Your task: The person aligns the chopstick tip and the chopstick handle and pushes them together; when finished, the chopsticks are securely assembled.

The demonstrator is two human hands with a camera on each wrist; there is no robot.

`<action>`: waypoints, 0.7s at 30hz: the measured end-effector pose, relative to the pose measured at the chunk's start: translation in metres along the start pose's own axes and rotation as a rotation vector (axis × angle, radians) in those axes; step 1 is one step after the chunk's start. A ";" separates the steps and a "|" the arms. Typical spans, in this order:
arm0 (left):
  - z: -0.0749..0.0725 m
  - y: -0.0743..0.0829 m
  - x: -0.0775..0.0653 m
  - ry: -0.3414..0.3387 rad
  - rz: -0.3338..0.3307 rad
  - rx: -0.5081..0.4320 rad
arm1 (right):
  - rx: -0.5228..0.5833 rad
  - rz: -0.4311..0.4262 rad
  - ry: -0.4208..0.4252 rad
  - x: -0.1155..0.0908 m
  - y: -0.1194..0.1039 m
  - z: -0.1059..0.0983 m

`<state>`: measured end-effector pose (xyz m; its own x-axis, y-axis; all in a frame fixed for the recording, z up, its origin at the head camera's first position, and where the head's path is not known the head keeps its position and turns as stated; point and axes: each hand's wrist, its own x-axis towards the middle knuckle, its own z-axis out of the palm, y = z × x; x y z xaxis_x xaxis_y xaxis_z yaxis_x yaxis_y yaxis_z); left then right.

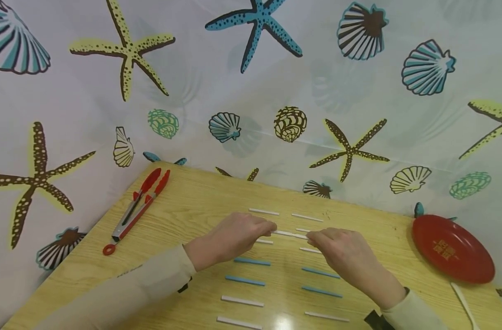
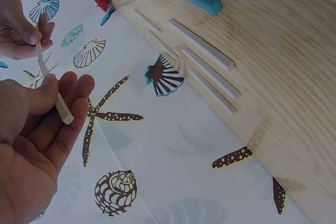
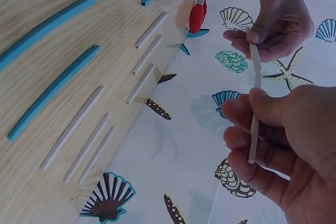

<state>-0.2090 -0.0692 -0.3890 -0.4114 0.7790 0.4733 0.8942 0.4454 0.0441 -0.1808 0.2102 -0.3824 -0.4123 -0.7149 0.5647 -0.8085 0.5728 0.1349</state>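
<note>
Two slim white stick pieces (image 1: 290, 233) meet end to end between my hands, above the wooden table. A narrower section shows near where they meet in the left wrist view. My left hand (image 1: 238, 233) pinches the left piece (image 2: 63, 109), thumb on top and fingers beneath. With thumb and fingertips, my right hand (image 1: 347, 256) grips the right piece (image 3: 254, 135). Loose sticks lie in two columns below: blue ones (image 1: 245, 281) and white ones (image 1: 242, 301) on the left, with thinner blue (image 1: 322, 292) and white ones (image 1: 327, 317) on the right. My hands partly cover some sticks.
Red-tipped metal tongs (image 1: 137, 206) lie at the table's left side. A red oval plate (image 1: 453, 250) rests at the right edge, with a pale utensil handle (image 1: 463, 302) below it. A shell-and-starfish patterned cloth (image 1: 255, 91) hangs behind the wooden table (image 1: 193, 197).
</note>
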 end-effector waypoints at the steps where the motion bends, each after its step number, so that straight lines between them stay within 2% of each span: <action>1: 0.000 0.000 0.000 0.000 -0.001 0.000 | 0.005 -0.006 0.002 0.000 0.000 0.000; 10: 0.000 0.004 0.001 0.014 0.014 0.029 | 0.087 -0.030 -0.021 0.001 -0.002 0.000; 15: 0.003 0.007 0.003 0.039 0.022 0.044 | 0.108 -0.039 0.005 0.003 -0.005 0.001; 21: 0.003 0.008 0.003 0.082 0.024 0.035 | 0.176 -0.011 0.054 0.006 -0.006 0.001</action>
<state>-0.2040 -0.0620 -0.3901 -0.3725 0.7514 0.5447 0.8965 0.4429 0.0021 -0.1789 0.2021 -0.3810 -0.3839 -0.6956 0.6072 -0.8758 0.4826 -0.0009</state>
